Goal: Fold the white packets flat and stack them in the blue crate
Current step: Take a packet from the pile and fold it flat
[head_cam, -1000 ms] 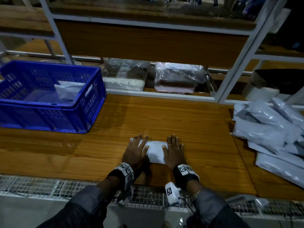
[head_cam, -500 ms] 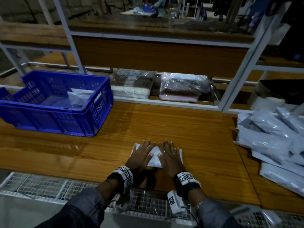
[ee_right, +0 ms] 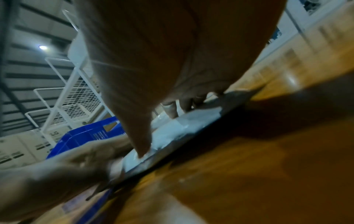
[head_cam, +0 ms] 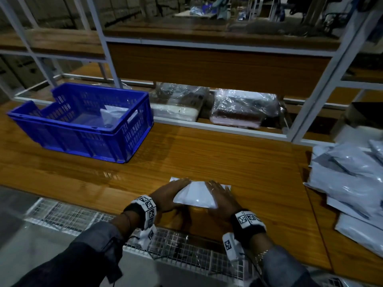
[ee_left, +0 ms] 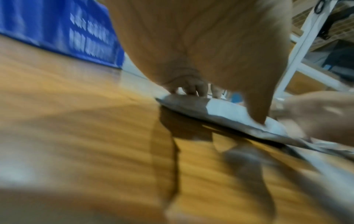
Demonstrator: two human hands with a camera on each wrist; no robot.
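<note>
A folded white packet (head_cam: pixel 194 195) is near the front of the wooden table (head_cam: pixel 217 154), its near edge raised off the wood with a shadow beneath. My left hand (head_cam: pixel 172 193) grips its left end and my right hand (head_cam: pixel 222 195) grips its right end. In the left wrist view the left thumb (ee_left: pixel 256 109) lies on top of the packet (ee_left: pixel 226 109). The right wrist view shows the right thumb (ee_right: pixel 141 144) on the packet (ee_right: pixel 191 125) too. The blue crate (head_cam: pixel 83 133) stands at the back left, holding a white packet (head_cam: pixel 116 114).
A heap of loose white packets (head_cam: pixel 352 183) covers the table's right side. Behind the table a low shelf holds plastic-wrapped bundles (head_cam: pixel 242 108), framed by white metal posts (head_cam: pixel 323 83). A wire mesh ledge (head_cam: pixel 186 247) runs along the table's front edge.
Both hands were pressing flat on top of the packet. They have slid out to its two ends and taken hold, and the packet's near edge has come up off the table.
</note>
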